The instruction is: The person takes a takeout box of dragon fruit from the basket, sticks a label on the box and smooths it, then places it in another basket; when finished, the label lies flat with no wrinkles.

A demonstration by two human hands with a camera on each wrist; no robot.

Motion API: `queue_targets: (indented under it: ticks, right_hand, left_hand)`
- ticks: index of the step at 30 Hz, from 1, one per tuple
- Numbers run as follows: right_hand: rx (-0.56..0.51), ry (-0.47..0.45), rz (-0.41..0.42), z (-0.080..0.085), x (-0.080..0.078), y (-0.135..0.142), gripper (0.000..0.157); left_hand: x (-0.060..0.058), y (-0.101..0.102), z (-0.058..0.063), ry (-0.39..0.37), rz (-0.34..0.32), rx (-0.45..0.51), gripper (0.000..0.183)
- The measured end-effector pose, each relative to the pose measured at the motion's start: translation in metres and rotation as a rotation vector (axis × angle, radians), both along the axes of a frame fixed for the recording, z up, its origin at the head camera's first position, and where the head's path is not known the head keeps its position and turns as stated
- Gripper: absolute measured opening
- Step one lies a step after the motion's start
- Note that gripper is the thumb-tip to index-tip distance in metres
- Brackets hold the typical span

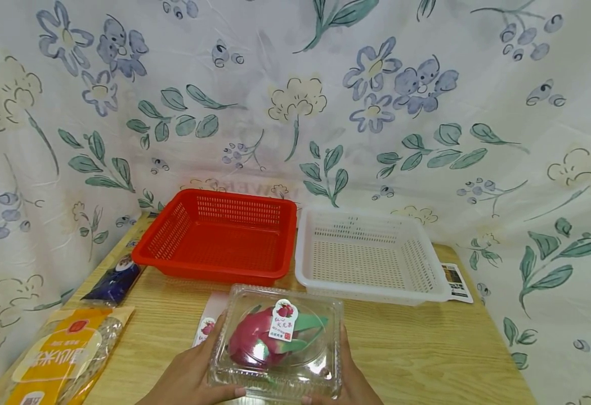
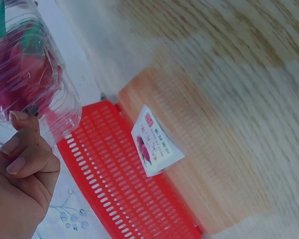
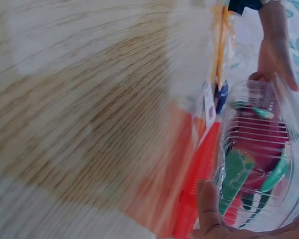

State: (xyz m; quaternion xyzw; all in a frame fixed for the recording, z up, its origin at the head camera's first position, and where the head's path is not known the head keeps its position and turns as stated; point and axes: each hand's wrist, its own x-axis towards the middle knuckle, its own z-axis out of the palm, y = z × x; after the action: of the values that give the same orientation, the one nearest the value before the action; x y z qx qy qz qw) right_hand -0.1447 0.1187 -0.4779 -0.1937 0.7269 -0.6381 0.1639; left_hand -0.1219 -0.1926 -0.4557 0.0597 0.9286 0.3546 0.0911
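Both hands hold a clear plastic clamshell box (image 1: 321,315) up above the near side of the table, its lid facing the head camera. Inside lies a pink dragon fruit (image 1: 250,343) with green leaf tips, and a white label (image 1: 282,323) is stuck on the lid. My left hand (image 1: 189,368) grips the left side, thumb along the near edge. On the opposite side my right hand (image 1: 353,377) holds it the same way. In the left wrist view the left fingers (image 2: 30,159) curl at the box's edge. The right thumb (image 3: 208,201) lies along the box in the right wrist view.
A red basket (image 1: 214,275) and a white basket (image 1: 371,292) stand side by side at the back. A dragon fruit card (image 1: 206,329) stands behind the box. At left lie a yellow food bag (image 1: 59,360) and a dark blue packet (image 1: 115,281). Another card (image 1: 456,281) lies right of the white basket.
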Motion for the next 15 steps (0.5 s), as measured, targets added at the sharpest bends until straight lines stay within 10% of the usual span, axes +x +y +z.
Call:
queue_targets:
  ticks: [15]
  right_hand:
    - [-0.053, 0.055, 0.032, 0.0064, 0.0039, 0.0001, 0.13]
  left_hand:
    - [0.001, 0.0026, 0.007, -0.035, 0.024, -0.012, 0.121]
